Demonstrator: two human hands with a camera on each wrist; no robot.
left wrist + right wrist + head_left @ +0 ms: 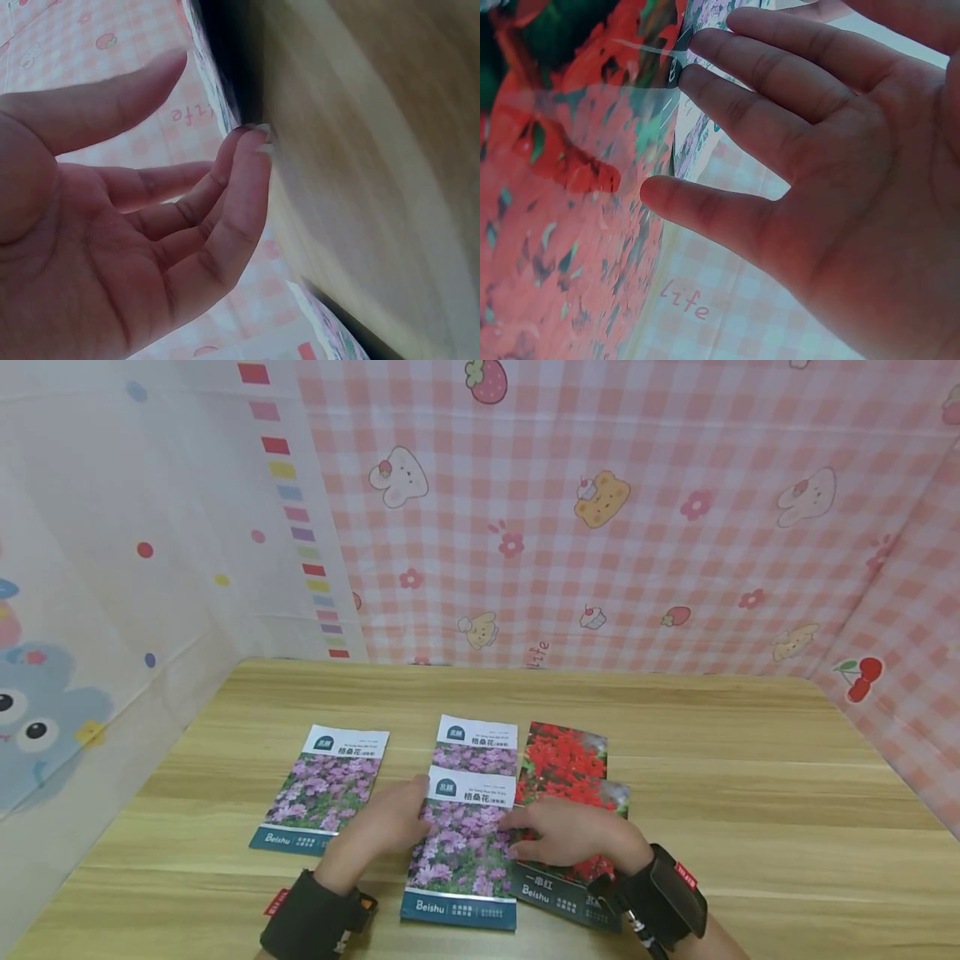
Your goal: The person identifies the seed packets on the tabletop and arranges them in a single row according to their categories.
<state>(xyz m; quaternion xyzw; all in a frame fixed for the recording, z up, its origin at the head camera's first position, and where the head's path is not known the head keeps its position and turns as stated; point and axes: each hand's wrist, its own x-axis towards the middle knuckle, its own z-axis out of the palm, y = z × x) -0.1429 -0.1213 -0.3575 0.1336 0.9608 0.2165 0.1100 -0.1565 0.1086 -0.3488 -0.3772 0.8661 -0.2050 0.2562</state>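
Note:
In the head view a front seed packet with purple flowers lies partly over a second purple-flower packet. My left hand is at the front packet's left edge, its fingers gently bent. In the left wrist view the left thumb stands apart from the fingertips, which meet the tabletop by a packet's edge. My right hand reaches over the red-flower packets with fingers nearly straight, touching the front purple packet's right edge. In the right wrist view the fingers lie spread beside that edge.
Another purple-flower packet lies to the left on the wooden table. Two overlapping packets with red flowers lie to the right. A pink checked cloth hangs behind the table's back edge.

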